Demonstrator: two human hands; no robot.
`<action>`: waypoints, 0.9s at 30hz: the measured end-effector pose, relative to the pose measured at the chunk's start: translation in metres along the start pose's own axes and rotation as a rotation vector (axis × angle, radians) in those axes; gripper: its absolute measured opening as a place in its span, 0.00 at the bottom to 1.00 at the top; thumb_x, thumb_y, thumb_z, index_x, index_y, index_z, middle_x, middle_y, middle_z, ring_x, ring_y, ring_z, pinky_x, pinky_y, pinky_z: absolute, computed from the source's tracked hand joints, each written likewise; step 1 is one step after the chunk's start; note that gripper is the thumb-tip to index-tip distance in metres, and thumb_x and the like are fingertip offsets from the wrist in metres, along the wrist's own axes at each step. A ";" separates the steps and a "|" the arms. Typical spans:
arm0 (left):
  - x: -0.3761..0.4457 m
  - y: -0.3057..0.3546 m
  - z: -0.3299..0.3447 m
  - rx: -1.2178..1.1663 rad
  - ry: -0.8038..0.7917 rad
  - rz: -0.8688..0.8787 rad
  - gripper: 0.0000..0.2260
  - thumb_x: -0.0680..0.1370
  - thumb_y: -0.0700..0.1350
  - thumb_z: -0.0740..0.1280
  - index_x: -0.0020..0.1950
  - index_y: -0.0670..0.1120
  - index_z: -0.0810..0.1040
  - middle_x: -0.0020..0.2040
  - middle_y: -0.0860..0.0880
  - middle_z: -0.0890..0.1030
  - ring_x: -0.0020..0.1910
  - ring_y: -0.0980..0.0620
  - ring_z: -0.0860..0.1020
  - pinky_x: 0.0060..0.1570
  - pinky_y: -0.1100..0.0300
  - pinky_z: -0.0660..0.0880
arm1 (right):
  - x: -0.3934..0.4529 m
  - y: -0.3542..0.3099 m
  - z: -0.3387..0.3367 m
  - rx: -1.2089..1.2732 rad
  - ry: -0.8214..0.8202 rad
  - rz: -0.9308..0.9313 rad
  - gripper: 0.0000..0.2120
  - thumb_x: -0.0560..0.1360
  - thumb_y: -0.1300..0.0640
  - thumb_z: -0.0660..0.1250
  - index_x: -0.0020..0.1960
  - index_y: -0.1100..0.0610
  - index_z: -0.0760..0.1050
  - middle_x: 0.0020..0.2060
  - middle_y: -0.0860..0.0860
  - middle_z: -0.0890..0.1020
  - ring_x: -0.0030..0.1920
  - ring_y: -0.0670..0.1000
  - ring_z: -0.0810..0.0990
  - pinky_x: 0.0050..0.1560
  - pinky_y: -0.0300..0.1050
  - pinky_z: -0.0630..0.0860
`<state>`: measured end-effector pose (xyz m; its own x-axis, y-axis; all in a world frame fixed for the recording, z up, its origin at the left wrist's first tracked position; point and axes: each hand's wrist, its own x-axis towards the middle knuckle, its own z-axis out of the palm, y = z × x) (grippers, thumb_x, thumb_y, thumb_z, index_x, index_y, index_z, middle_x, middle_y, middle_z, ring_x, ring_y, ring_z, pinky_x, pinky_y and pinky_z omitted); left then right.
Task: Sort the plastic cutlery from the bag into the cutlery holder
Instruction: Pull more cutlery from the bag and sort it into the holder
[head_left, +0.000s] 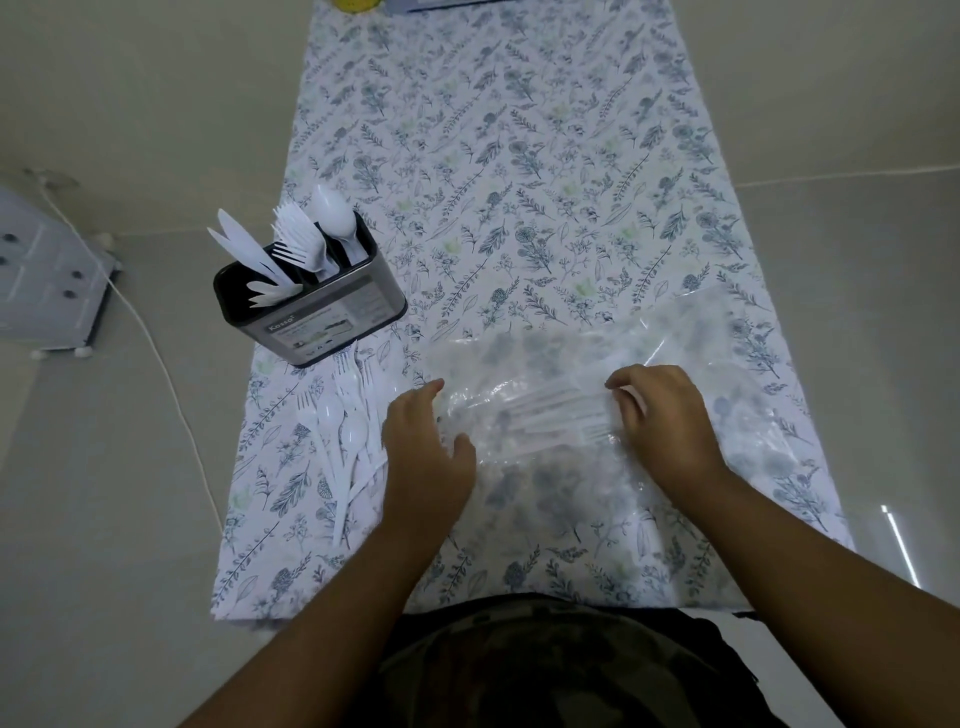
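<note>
The clear bag (597, 415) lies on the worktop (519, 182) toward its near right side, white cutlery inside. The right hand (665, 410) pinches the bag from above; the left hand (426, 436) rests relaxed at its left end. Loose cutlery (348, 431) lies just left of that hand, and the cutlery holder (317, 306) stands by the left edge.

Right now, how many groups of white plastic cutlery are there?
3: one standing in the black cutlery holder, one loose pile on the floral tablecloth before it, one inside the clear plastic bag. Individual pieces overlap, so some are hidden.
</note>
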<state>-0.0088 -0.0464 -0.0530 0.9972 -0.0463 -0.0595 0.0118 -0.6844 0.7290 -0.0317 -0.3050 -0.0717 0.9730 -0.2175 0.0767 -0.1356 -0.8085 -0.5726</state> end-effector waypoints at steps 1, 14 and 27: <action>0.002 -0.001 0.002 0.040 -0.027 0.038 0.24 0.76 0.37 0.67 0.72 0.46 0.71 0.68 0.47 0.70 0.68 0.49 0.68 0.64 0.55 0.70 | 0.000 -0.001 0.000 -0.022 0.032 -0.035 0.09 0.76 0.66 0.70 0.52 0.54 0.83 0.45 0.50 0.85 0.52 0.56 0.79 0.56 0.50 0.73; 0.001 -0.020 0.004 -0.094 -0.053 -0.031 0.13 0.80 0.39 0.67 0.64 0.43 0.80 0.66 0.46 0.75 0.57 0.52 0.78 0.57 0.63 0.77 | 0.004 -0.060 -0.049 -0.262 0.198 -0.364 0.12 0.72 0.67 0.75 0.50 0.52 0.87 0.42 0.47 0.87 0.54 0.59 0.80 0.66 0.54 0.65; -0.014 -0.023 0.001 -0.424 -0.088 -0.311 0.14 0.79 0.40 0.68 0.64 0.50 0.76 0.52 0.48 0.81 0.40 0.58 0.78 0.37 0.64 0.76 | -0.016 -0.087 -0.050 -0.346 0.265 -0.436 0.14 0.72 0.68 0.75 0.50 0.51 0.87 0.44 0.47 0.87 0.53 0.61 0.80 0.63 0.58 0.66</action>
<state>-0.0234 -0.0304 -0.0694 0.9321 0.0383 -0.3603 0.3528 -0.3222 0.8785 -0.0450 -0.2583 0.0176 0.8790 0.0802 0.4700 0.1681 -0.9746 -0.1481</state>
